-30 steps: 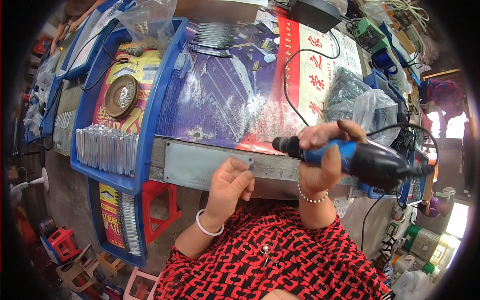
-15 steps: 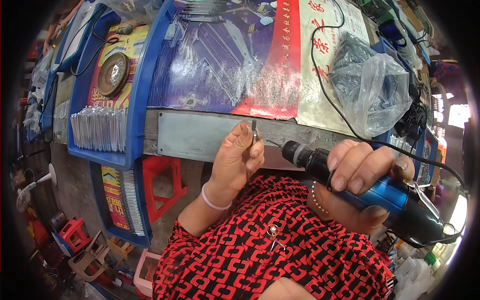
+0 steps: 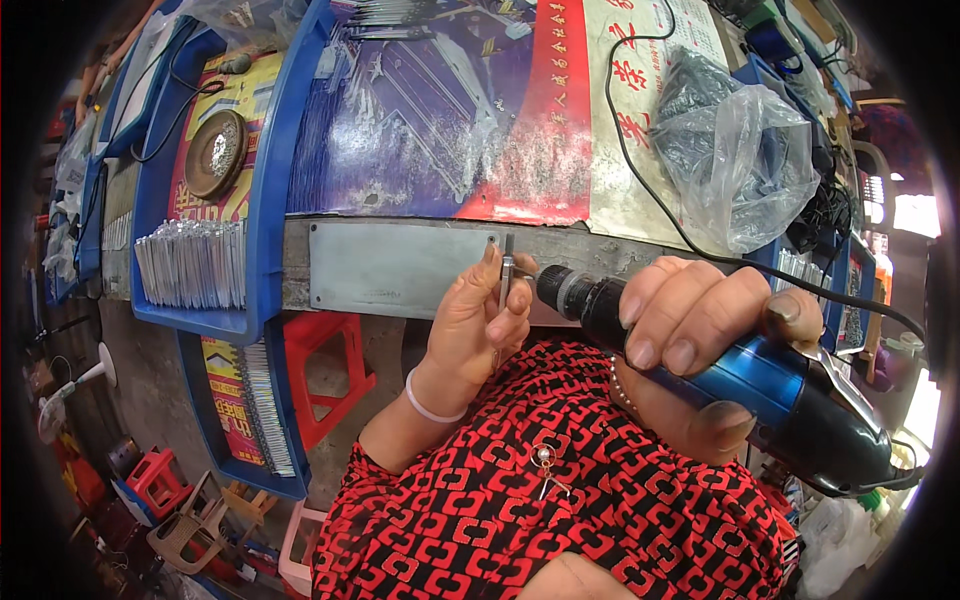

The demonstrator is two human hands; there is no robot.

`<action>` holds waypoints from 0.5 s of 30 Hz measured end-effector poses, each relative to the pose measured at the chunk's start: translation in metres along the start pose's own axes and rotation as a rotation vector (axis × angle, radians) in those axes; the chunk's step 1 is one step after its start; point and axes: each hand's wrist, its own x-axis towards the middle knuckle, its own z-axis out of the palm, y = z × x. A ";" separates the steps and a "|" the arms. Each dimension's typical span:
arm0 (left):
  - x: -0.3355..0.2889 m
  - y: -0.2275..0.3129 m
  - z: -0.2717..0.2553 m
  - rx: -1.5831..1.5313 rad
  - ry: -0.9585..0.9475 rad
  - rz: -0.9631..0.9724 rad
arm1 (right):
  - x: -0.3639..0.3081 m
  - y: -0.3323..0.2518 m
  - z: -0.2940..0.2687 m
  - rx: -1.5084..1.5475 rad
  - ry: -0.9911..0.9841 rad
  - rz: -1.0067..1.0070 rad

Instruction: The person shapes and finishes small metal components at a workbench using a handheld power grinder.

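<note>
My left hand [image 3: 462, 325] is raised over the bench's near edge, thumb and fingers closed on a small, narrow metal piece [image 3: 507, 272] held upright. My right hand [image 3: 685, 318] wraps round a corded blue and black electric screwdriver [image 3: 755, 392], which points left. Its dark chuck [image 3: 556, 290] is close to the left fingers, and the thin bit reaches the metal piece; the exact contact is too small to make out. Behind the left hand, a flat grey metal plate [image 3: 390, 270] lies along the bench edge.
A blue tray [image 3: 272, 190] at left holds upright metal strips [image 3: 190, 265] and a round brown dish [image 3: 215, 155]. A printed sheet [image 3: 400, 130] covers the bench. Clear plastic bags [image 3: 745, 165] lie at right beside the black cord [image 3: 640, 160]. A red stool [image 3: 325, 375] stands below.
The screwdriver has moved left in my right hand, bringing its bit from a short gap up to the metal piece. My left hand has stayed almost in place.
</note>
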 end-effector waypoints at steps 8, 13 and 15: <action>-0.001 -0.001 -0.006 -0.098 -0.127 0.008 | 0.001 0.003 0.001 0.003 -0.028 -0.045; -0.001 -0.005 -0.005 -0.073 -0.120 0.016 | 0.000 -0.001 -0.003 -0.001 -0.052 -0.018; -0.001 -0.007 -0.003 -0.014 -0.119 0.064 | -0.001 -0.001 -0.003 -0.018 -0.053 -0.025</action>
